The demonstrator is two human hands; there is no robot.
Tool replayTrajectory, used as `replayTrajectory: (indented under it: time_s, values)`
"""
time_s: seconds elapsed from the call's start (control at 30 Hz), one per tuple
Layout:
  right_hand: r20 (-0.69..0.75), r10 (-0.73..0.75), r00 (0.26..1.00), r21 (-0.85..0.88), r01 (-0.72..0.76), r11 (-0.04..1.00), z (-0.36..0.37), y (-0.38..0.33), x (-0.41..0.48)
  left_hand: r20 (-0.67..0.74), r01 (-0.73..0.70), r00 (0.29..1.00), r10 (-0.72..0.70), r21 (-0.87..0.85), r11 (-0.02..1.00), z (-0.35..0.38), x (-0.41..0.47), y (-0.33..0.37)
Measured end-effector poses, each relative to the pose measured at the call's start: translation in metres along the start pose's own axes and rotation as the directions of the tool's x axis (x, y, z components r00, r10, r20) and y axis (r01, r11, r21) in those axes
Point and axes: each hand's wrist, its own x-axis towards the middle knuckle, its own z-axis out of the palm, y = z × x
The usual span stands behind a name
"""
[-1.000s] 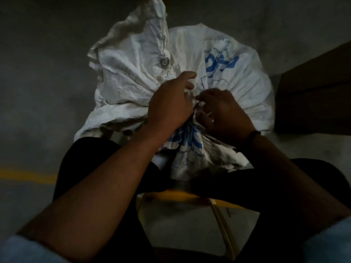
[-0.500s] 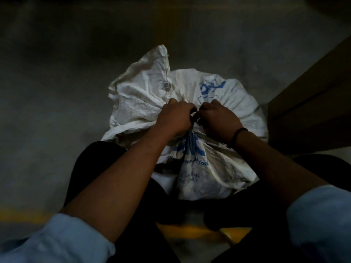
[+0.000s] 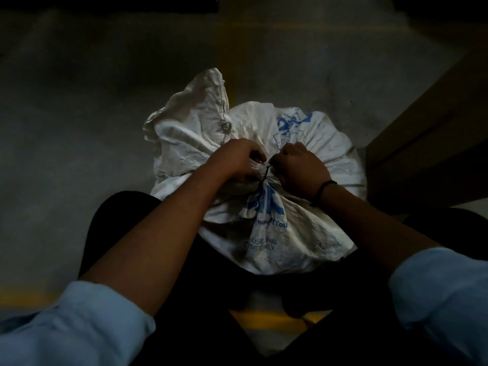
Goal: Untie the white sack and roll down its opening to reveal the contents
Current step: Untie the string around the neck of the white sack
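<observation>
The sack (image 3: 290, 241) stands on the floor (image 3: 79, 133) between my knees, its neck bunched and bound by a dark string (image 3: 264, 175). By my judgement the untying is barely begun and the rolling down is all left. My left hand (image 3: 235, 161) grips the gathered neck, fingers curled round it. My right hand (image 3: 301, 167), just beside it, pinches the string; the knot lies between them.
</observation>
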Motion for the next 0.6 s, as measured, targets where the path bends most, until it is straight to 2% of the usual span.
replayTrajectory:
  time_s: [0.1,0.17,0.27,0.4,0.5,0.53,0.6]
  values:
    - [0.057,0.027,0.998,0.015,-0.028,0.999,0.000,0.000,0.005,0.057,0.065,0.996,-0.072,0.115,0.991,0.002,0.005,0.002]
    - [0.114,0.037,0.993,0.032,-0.041,0.999,0.001,0.002,0.008,0.074,0.079,0.992,-0.100,0.254,0.964,0.008,0.007,0.003]
    - [0.180,0.026,0.983,0.055,-0.037,0.998,-0.002,0.004,0.013,0.023,0.048,0.998,-0.062,0.401,0.915,0.021,0.009,0.004]
    - [0.219,0.027,0.975,0.031,-0.034,0.999,0.000,0.006,0.010,-0.076,0.023,0.997,0.005,0.360,0.933,0.024,0.007,0.002]
    - [0.145,0.044,0.988,0.047,-0.051,0.998,0.000,0.007,0.013,-0.196,-0.122,0.958,0.212,0.390,0.913,0.023,0.005,0.004]
    - [0.101,0.049,0.994,0.065,-0.055,0.996,-0.004,0.007,0.015,-0.255,-0.187,0.916,0.310,0.414,0.891,0.022,0.004,0.007]
    - [-0.047,0.057,0.997,0.118,-0.051,0.992,-0.016,0.007,0.018,-0.392,-0.273,0.777,0.493,0.495,0.825,0.016,-0.001,0.010]
